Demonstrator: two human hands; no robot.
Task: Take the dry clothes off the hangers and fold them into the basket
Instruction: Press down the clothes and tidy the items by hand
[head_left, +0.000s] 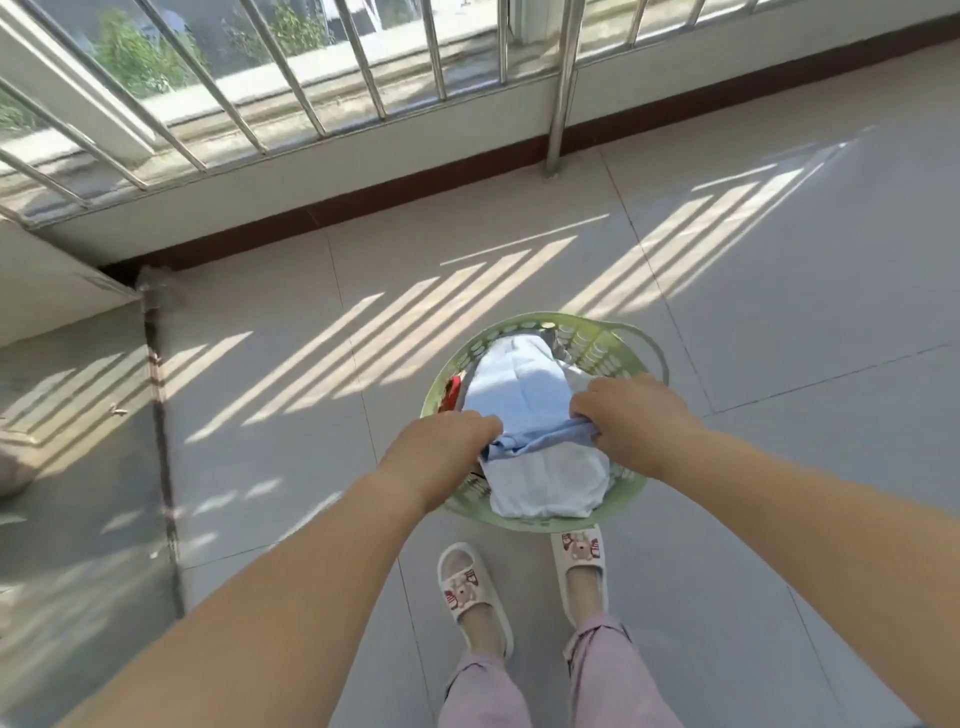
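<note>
Two hands, left hand and right hand, each pinch a bunched fold of a pale blue shirt with curled fingers. It lies folded over other clothes, filling a round green basket. That basket sits on a grey tiled floor striped with sunlight, just ahead of slippers. Metal railing fronts a window beyond.

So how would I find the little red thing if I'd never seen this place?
Look on the tiled floor below the window bars for the round green basket by the person's slippers. Inside, a pale blue garment fills most of it. The red thing peeks out at the basket's left wall, beside the left hand, the only red among pale cloth.
</note>
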